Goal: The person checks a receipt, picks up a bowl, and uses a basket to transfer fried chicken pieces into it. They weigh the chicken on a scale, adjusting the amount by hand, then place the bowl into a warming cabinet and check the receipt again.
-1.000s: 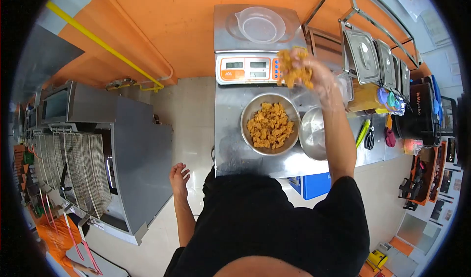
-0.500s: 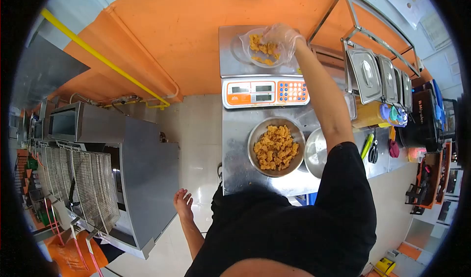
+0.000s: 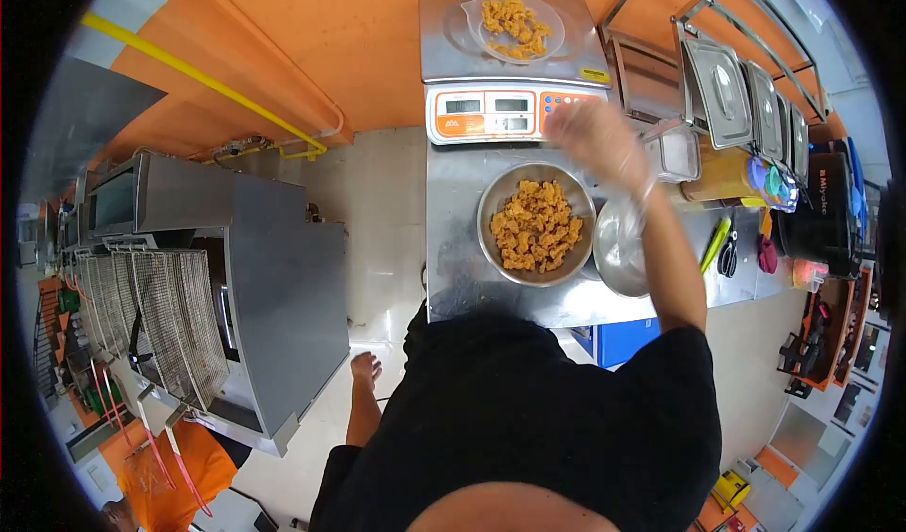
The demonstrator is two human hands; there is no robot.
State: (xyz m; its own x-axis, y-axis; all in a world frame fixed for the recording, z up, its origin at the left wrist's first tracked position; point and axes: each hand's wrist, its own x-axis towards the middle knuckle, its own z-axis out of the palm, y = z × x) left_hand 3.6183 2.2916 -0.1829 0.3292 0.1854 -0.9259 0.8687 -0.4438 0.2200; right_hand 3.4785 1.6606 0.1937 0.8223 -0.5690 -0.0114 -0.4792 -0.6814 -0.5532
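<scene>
My right hand (image 3: pixel 599 145), in a clear plastic glove, hovers over the right end of the digital scale's keypad and is smeared by motion; whether it holds anything does not show. On the steel plate of the scale (image 3: pixel 462 115) sits a translucent plastic bowl (image 3: pixel 557 34) with small golden fried pieces (image 3: pixel 510 23) in it. Nearer to me, a steel bowl (image 3: pixel 500 188) holds a larger heap of fried pieces (image 3: pixel 538 225). A second metal bowl (image 3: pixel 618 249) lies partly under my right forearm. My left hand (image 3: pixel 366 367) hangs at my side, bare, fingers loosely apart, holding nothing.
Steel lids (image 3: pixel 722 93) lean on a metal rack at the right. Along the table lie a green-handled tool (image 3: pixel 717 244), black scissors (image 3: pixel 728 257) and a clear container (image 3: pixel 675 155). Fryer baskets (image 3: pixel 170 315) stand left, where a person in orange (image 3: pixel 179 466) shows below.
My right hand has left the plastic bowl and come back toward me, over the scale's keypad. The view has shifted, and my left hand hangs slightly lower on its side.
</scene>
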